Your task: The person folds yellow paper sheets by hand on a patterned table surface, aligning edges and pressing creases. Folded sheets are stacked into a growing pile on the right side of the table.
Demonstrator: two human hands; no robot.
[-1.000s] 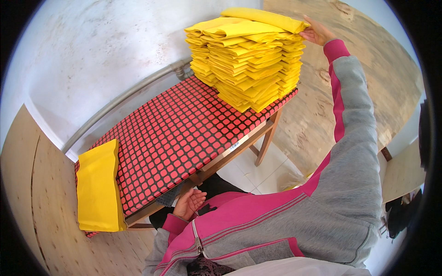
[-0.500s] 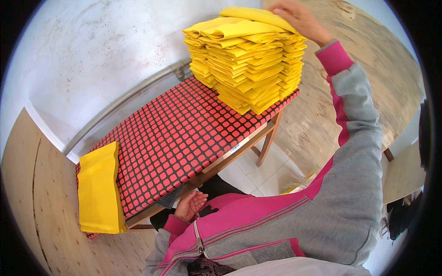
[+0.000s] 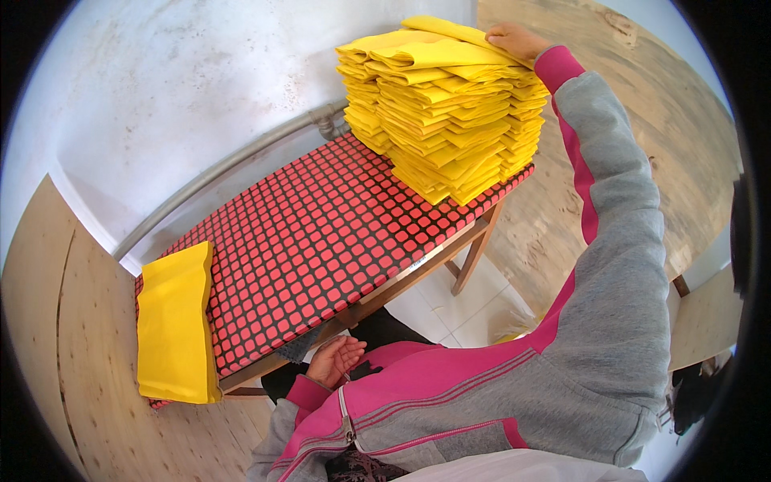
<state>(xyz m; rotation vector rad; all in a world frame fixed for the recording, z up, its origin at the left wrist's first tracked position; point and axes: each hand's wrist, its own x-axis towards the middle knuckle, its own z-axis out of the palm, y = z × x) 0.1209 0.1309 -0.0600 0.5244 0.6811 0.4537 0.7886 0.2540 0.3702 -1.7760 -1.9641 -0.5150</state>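
Observation:
At the far right of the table stands a tall stack of folded yellow cloth-like pieces [image 3: 450, 112], its layers uneven at the edges. My right hand [image 3: 518, 40] rests on the far right end of the top piece, fingers stretched over it; the thumb is hidden. Low in front of my body, my left hand [image 3: 337, 359] is empty, palm turned up and fingers loosely bent apart. A separate flat yellow piece [image 3: 175, 325] lies at the table's left end, reaching past its edge.
The table [image 3: 297, 257] has a padded red-and-black checked cover and wooden legs. A grey pipe [image 3: 233, 165] runs along the white wall behind it. Wooden boards stand at the left [image 3: 96, 345] and right [image 3: 618, 145]. White tiles [image 3: 438, 301] show below.
My right hand has come down onto the top of the stack. The whole scene has shifted slightly in view; my left hand stays in front of my body.

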